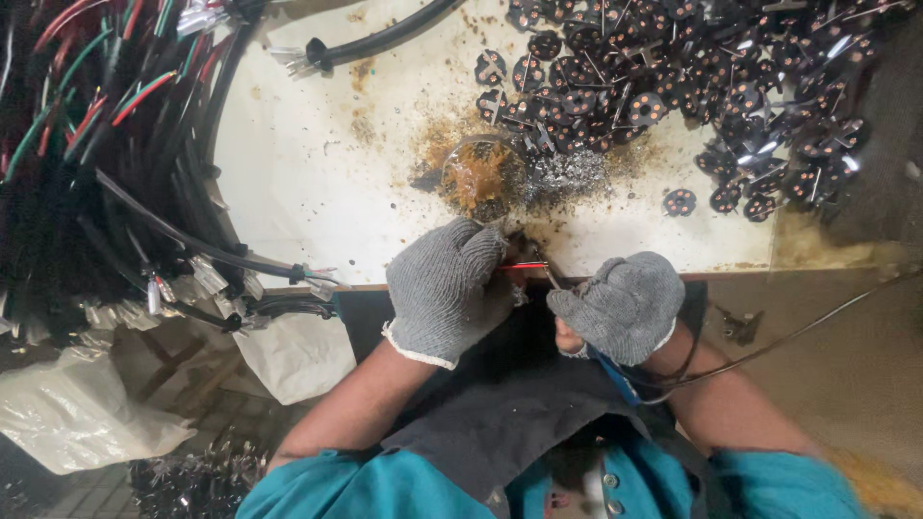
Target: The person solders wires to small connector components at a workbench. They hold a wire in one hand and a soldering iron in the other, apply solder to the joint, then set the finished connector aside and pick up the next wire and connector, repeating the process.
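**A:** what's that thin red wire (pixel 522 266)? looks like a short bare-ended lead, lying level at the table (pixel 317 163) edge.

**B:** yep, gloved left hand (pixel 447 288) pinches it; right hand (pixel 620 306) is closed around a slim tool (pixel 552 277) touching its tip. Rusty flux tin (pixel 478 176) just behind, black plug inserts (pixel 673 67) piled further back.

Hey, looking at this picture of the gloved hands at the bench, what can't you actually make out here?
- Head view: what the left hand pinches; the glove covers all but red wire.
- Head view: the tool in the right hand; only a thin tip shows, the glove hides the grip.
- Head view: the dish contents, too small and stained.
- Head view: the plug pile, cut off by the top edge.
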`<state>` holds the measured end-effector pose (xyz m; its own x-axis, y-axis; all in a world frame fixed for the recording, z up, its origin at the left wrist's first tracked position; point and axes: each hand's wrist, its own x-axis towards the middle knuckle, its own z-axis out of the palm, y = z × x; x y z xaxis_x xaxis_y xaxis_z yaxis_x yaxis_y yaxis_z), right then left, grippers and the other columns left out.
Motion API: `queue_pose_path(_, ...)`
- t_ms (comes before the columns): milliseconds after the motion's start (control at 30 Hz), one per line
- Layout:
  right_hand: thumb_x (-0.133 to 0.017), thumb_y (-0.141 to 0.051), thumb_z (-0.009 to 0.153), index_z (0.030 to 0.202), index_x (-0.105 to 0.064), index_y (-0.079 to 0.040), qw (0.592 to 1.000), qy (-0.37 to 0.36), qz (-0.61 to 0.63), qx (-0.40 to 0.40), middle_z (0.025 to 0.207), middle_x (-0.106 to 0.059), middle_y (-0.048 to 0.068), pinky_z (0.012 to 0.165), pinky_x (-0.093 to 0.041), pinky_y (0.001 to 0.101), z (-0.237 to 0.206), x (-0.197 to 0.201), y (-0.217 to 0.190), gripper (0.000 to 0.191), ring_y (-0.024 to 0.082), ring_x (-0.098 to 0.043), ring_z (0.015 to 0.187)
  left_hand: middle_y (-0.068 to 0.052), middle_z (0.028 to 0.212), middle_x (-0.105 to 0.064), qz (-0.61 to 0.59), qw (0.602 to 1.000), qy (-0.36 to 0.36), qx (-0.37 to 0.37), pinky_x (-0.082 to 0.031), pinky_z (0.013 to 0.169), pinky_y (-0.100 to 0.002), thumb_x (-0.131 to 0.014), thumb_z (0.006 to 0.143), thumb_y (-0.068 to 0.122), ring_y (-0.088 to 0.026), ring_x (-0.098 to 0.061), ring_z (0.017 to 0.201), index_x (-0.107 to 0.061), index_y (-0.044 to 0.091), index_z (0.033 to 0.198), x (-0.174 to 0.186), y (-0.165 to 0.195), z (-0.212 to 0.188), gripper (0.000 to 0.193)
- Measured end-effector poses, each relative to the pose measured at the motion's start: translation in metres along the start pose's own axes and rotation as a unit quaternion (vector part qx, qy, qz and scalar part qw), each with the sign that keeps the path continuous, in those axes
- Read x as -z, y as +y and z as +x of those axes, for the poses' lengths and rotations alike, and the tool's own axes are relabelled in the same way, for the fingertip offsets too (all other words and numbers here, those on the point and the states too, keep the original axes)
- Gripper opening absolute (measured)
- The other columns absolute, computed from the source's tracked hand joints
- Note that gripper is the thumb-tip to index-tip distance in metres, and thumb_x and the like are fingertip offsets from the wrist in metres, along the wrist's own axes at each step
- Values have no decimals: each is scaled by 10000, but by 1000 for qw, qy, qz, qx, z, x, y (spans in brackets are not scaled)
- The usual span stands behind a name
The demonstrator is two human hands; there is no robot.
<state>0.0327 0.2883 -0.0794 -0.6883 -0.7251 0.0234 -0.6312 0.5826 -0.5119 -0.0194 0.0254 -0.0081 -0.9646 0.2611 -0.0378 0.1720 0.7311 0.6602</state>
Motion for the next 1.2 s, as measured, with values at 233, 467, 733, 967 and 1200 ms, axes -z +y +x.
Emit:
queue_pose_path(233,-803,-346,724,918,-763,-234,982,-47,147,-104,607,-657,-82,519,-480,384,-7,-23,2,227,176,-627,531,-65,800,-589,11,1000,12,1,-475,593,-455,-814,685,247,-319,-632,716,-656,189,855,-1,-1,-3,239)
queue_pose_path(467,-746,-274,743,1016,-757,-181,980,188,31,56,712,-636,-5,597,-477,417,5,7,-1,289,257,-617,646,-58,798,-591,10,1000,9,0,-480,595,-444,-835,643,275,-305,-633,714,-666,183,861,-3,-2,-3,291)
queue_pose_path(733,-781,-318,706,997,-770,-208,985,161,20,63,704,-653,-30,569,-470,407,8,15,-7,311,238,-626,630,-72,796,-587,9,1000,-2,-5,-480,594,-456,-852,619,315,-317,-630,710,-657,162,858,-5,-5,-4,345)
queue_pose_path(967,-811,-356,673,979,-781,-232,990,128,5,63,696,-668,-52,545,-464,398,2,4,0,332,222,-634,616,-68,800,-590,5,1000,10,-4,-480,589,-450,-838,662,286,-315,-630,705,-670,169,883,-5,-3,-4,301)
queue_pose_path(1200,-740,-379,859,778,-791,-259,935,-135,252,-209,615,-731,-116,505,-487,326,-14,-19,5,154,145,-668,529,-65,798,-591,-8,1000,9,-6,-481,592,-447,-827,661,290,-314,-631,708,-666,168,876,-3,-2,-2,295)
